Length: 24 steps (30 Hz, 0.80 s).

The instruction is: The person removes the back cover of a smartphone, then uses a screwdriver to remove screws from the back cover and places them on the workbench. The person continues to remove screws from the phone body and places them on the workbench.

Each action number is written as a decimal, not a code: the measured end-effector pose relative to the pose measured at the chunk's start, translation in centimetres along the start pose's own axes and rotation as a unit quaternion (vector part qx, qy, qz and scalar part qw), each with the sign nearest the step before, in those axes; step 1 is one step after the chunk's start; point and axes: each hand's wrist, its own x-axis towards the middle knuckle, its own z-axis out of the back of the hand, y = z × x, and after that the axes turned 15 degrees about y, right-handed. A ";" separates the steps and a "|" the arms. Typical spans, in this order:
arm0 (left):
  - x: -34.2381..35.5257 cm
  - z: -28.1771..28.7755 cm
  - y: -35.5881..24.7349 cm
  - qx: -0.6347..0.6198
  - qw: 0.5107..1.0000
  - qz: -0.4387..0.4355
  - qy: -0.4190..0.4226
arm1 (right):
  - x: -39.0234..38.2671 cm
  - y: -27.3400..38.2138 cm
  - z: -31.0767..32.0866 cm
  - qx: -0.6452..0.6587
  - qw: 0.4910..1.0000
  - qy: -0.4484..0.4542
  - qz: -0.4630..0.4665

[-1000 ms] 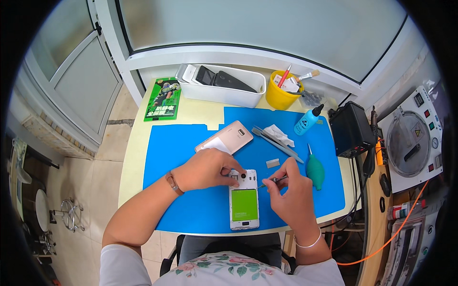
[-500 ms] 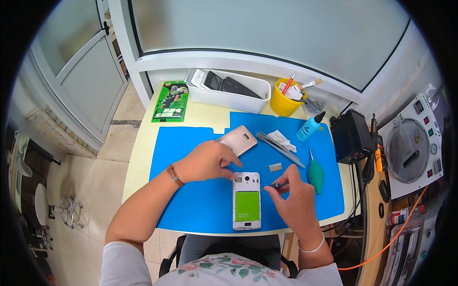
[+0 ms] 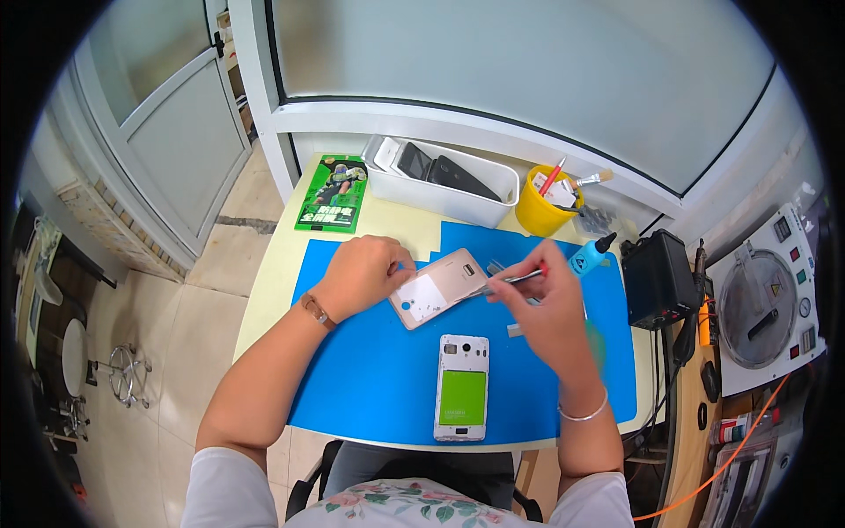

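The back cover of a phone (image 3: 424,299), pinkish gold with a pale inside patch and small dark specks on it, lies tilted on the blue mat. My left hand (image 3: 365,273) has its fingers curled together at the cover's left edge, thumb and fingertips touching it. In my right hand (image 3: 550,308) is a thin screwdriver with a red end, pinched between thumb and fingers. Its metal shaft points left, the tip at the cover's right edge. Nearer to me lies the opened phone (image 3: 462,387), white-framed, its green battery showing.
A white bin (image 3: 440,194) of phones, a yellow cup (image 3: 539,207) of tools and a green packet (image 3: 333,194) line the back. A blue bottle (image 3: 588,255) stands near a black power unit (image 3: 656,277). My right hand partly hides tweezers and a green blower (image 3: 598,348).
My right hand has moved up and away from the opened phone to the back cover, carrying the screwdriver. My left hand has shifted left and up, uncovering more of the cover. The view shifted slightly.
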 end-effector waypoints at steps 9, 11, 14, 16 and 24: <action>-0.2 -0.5 -0.5 0.028 0.999 0.010 0.039 | 0.2 -3.4 -2.3 -0.004 1.000 -0.003 -0.022; -0.2 -0.3 -0.5 0.028 0.999 0.013 0.037 | 0.3 -3.5 -2.3 -0.021 1.000 -0.007 -0.011; -0.2 -0.3 -0.4 0.022 0.999 0.010 0.032 | 0.4 -3.6 -2.7 -0.017 1.000 -0.011 -0.006; -0.2 -0.6 -0.2 0.025 0.999 -0.001 0.023 | 0.4 -3.6 -2.8 -0.025 1.000 -0.007 -0.002; -0.2 -0.4 -1.0 0.028 0.998 0.020 0.048 | 0.4 -4.5 -3.6 -0.044 0.997 0.003 0.068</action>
